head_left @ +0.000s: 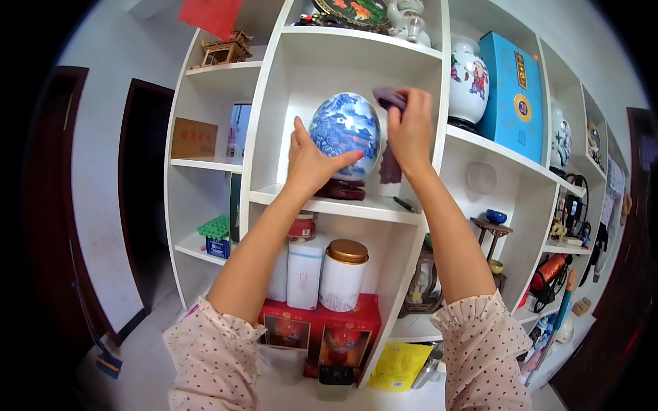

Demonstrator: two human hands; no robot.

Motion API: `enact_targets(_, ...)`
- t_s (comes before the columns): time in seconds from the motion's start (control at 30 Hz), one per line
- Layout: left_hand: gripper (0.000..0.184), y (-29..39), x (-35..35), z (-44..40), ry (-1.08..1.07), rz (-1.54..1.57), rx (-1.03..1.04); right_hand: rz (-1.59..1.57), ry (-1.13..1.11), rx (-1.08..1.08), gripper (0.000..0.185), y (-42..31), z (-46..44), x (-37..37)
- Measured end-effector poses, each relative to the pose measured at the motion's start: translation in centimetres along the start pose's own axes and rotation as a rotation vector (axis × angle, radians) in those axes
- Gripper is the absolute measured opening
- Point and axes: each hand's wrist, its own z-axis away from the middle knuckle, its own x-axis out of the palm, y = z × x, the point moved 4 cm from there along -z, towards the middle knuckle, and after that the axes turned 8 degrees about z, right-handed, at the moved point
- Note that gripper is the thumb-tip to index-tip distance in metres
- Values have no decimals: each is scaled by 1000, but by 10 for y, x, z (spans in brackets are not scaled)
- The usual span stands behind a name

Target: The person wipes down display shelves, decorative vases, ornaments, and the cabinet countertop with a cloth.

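Observation:
A blue-and-white porcelain egg-shaped ornament [345, 130] stands upright on a dark wooden base [342, 190] in a white shelf compartment. My left hand [314, 159] grips its lower left side, the thumb lying across the front and the fingers reaching up along the left edge. To the right of the ornament, my right hand [410, 130] is closed on a dark purple cloth [391, 164]. Part of the cloth bunches above the fingers, and the rest hangs down toward the shelf. A dark pen-like object [405, 204] lies near the shelf's front edge.
Below stand a white canister with a copper lid [345, 274], a white box [304, 275] and red gift boxes [356, 332]. To the right are a figured porcelain vase [469, 85] and a tall blue box [513, 96]. A decorated plate [353, 12] sits above.

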Motion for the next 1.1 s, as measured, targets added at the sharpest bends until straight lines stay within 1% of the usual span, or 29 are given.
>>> enact_targets(0.03,131,-6,8,-8,-51,101,-83,-6,4,-10,22,-6,-5,7)
enact_targets(0.07,141,-12,16,-13,-103,202,-165,-78,-56,-175,24,-19,-9,17)
enact_targets(0.1,146,-13,20,-11,-123,172,-198,-151,-118,-339,25,-30,-9,28)
enact_targets(0.13,142,-14,20,-10,-125,189,-171,-159,-116,-345,25,-33,-10,37)
enact_targets(0.17,138,-15,21,-9,-129,205,-145,-91,-212,-575,26,-44,-6,49)
enact_targets(0.2,138,-13,19,-8,-125,201,-144,-19,-306,-804,26,-53,-1,59)
enact_targets(0.23,130,-11,18,-8,-118,210,-135,-24,-303,-803,26,-54,-2,65)
enact_targets(0.27,121,-8,18,-7,-111,219,-125,19,-418,-804,25,-55,-2,75)
enact_targets(0.3,121,-12,21,-7,-106,215,-127,61,-534,-805,25,-57,-5,83)
enact_targets(0.33,116,-15,23,-8,-91,249,-115,19,-698,-732,26,-58,-14,94)
enact_targets(0.37,110,-19,25,-9,-76,280,-99,10,-692,-734,26,-62,-22,100)
enact_targets(0.43,112,-17,23,-7,-71,242,-97,101,-934,-567,30,-56,-32,124)
enact_targets(0.47,118,-17,23,-6,-90,250,-118,93,-926,-569,30,-55,-41,129)
enact_targets(0.53,126,-16,22,-5,-126,227,-151,99,-1084,-288,37,-33,-61,145)
enact_targets(0.57,126,-15,21,-5,-125,220,-144,94,-1075,-289,37,-25,-69,146)
enact_targets(0.63,127,-12,19,-4,-131,190,-160,51,-1199,-2,43,17,-77,153)
enact_targets(0.7,128,-12,18,-6,-114,150,-137,-234,-1129,464,47,51,-59,137)
enact_targets(0.73,127,-12,17,-5,-120,160,-162,-227,-1131,466,47,52,-44,130)
enact_targets(0.8,127,-14,20,-4,-133,185,-191,-546,-768,731,48,59,-21,106)
enact_targets(0.83,127,-17,21,-5,-140,195,-198,-533,-771,738,48,66,-10,108)
enact_targets(0.9,127,-21,22,-6,-103,175,-164,-378,-365,608,53,73,7,103)
enact_targets(0.93,127,-18,21,-5,-115,176,-180,-252,-285,618,51,37,18,72)
enact_targets(0.97,127,-19,22,-4,-118,181,-184,-219,-142,403,45,22,26,67)
enact_targets(1.0,126,-19,22,-4,-114,158,-185,-202,-27,135,41,4,31,58)
enact_targets(1.03,125,-18,21,-5,-110,133,-183,-236,-65,-75,35,-16,27,53)
enact_targets(1.07,124,-18,21,-6,-158,145,-185,-124,-166,-268,33,-34,23,54)
enact_targets(1.1,124,-18,20,-8,-154,146,-179,-10,-266,-462,30,-51,18,58)
